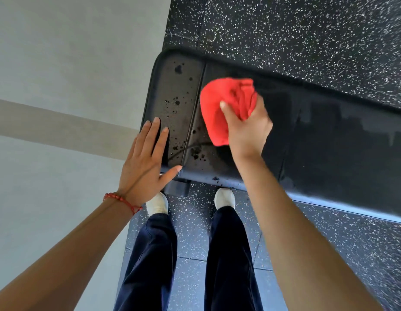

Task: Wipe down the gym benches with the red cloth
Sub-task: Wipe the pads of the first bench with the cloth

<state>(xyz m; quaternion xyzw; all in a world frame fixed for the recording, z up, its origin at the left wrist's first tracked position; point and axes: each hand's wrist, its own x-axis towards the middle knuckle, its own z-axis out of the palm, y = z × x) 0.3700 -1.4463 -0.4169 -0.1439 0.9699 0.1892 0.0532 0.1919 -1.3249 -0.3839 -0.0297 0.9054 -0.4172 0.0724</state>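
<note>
Red cloth (pixel 226 106) bunched in right hand (pixel 246 129) on wet black bench (pixel 329 140)

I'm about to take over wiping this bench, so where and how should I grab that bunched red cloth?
Grip the bunched red cloth at its gathered folds, on the end away from the bench's short end, where the right hand pinches it now. Come from above: the cloth's smooth rounded part lies against the black padded bench, so only the crumpled top offers a hold.
</note>
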